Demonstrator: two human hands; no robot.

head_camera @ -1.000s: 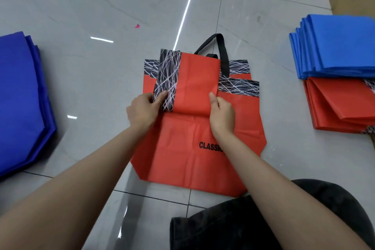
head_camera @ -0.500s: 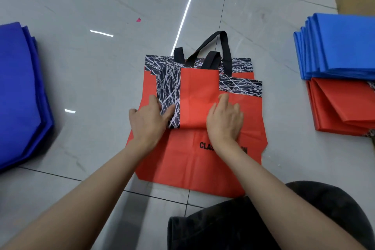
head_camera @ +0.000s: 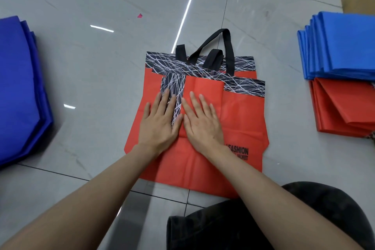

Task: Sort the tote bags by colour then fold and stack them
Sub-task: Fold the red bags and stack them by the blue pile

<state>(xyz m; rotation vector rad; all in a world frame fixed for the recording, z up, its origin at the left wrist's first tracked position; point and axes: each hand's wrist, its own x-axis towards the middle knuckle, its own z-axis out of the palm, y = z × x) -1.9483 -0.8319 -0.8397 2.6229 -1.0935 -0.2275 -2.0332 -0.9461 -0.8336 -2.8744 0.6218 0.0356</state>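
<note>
Left hand and right hand, fingers spread flat, press a folded red bag onto unfolded bags. Blue stack and red stack done; dark-blue pile likely pending.

The scene was bright, lit evenly from overhead. Strip lights glared as long white streaks on the glossy floor. A soft, faint shadow edged the pile of blue bags. The middle was sharp, and the wide lens stretched the corners.

Open floor separates the red bags from the dark blue pile on the left; a blue stack and red stack block the right.
</note>
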